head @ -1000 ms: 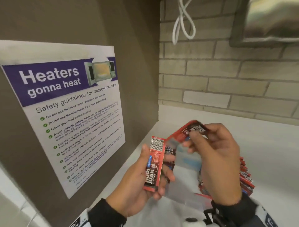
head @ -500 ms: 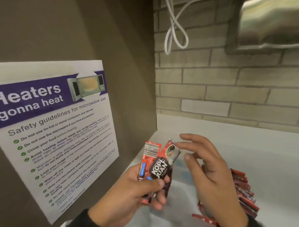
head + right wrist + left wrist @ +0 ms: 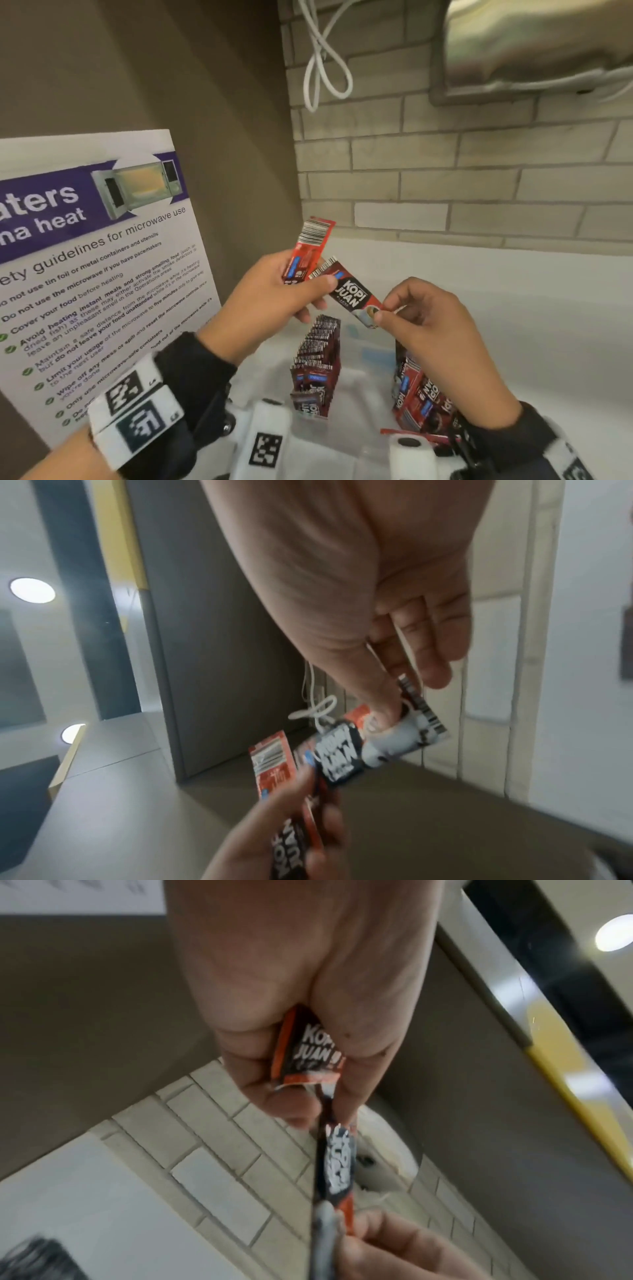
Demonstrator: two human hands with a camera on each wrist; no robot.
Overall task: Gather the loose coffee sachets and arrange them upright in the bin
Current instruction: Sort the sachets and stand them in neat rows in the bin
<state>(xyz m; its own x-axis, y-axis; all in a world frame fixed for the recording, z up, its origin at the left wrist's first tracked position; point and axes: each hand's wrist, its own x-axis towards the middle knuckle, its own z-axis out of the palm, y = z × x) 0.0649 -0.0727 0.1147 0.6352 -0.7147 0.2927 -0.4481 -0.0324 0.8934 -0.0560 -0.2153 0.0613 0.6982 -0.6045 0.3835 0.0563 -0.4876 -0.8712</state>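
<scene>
- Head view: your left hand (image 3: 274,294) grips a small stack of red-and-black foil coffee sachets (image 3: 306,253), barcode end up, thumb clamped across the front.
- Your right hand (image 3: 421,318) pinches the lower end of one dark "Kopi Juan" sachet (image 3: 352,294) between thumb and forefinger; its upper end is tucked under your left thumb, so both hands hold it at once.
- Below your hands sits the clear plastic bin (image 3: 346,455) on the white bench (image 3: 513,308). One row of sachets (image 3: 317,363) stands upright inside; a looser, leaning cluster (image 3: 421,390) lies under your right wrist.
- Left wrist view: blurred, but the sachet stretches taut between the two grips.
- Risks, as I judge them:
  - The shared sachet is angled across the stack; if either hand lets go early it may drop flat into the bin.
  - A light left grip on slick foil could let the stack fan out and slip.
  - Lowering your right wrist may knock the leaning cluster further over.
  - Whether the upright row is propped by anything I cannot tell; a nudge may topple it.
</scene>
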